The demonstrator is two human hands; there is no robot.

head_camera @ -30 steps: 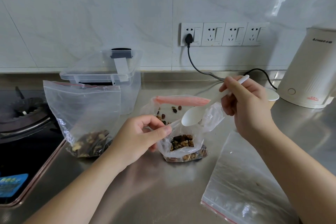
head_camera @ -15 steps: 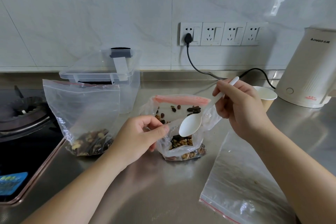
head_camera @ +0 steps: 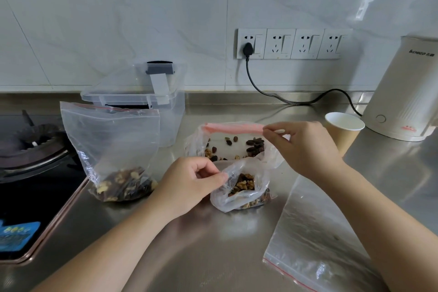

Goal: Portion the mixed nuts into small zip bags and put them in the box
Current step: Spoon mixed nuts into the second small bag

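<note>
On the steel counter (head_camera: 213,256), our left hand (head_camera: 187,187) pinches the small nut bag's (head_camera: 241,193) rim; right hand (head_camera: 303,147) pinches the big bag's pink zip (head_camera: 233,128).

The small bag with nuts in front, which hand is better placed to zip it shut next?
Probably the left hand: it already pinches the small bag by its open rim. The right hand is busy pinching the pink strip behind.

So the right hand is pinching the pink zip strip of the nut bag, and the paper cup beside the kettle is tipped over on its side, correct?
Not quite. In the head view the paper cup stands upright, open mouth up, beside the kettle. The rest holds: the right hand pinches the pink zip strip of the nut bag.
</note>
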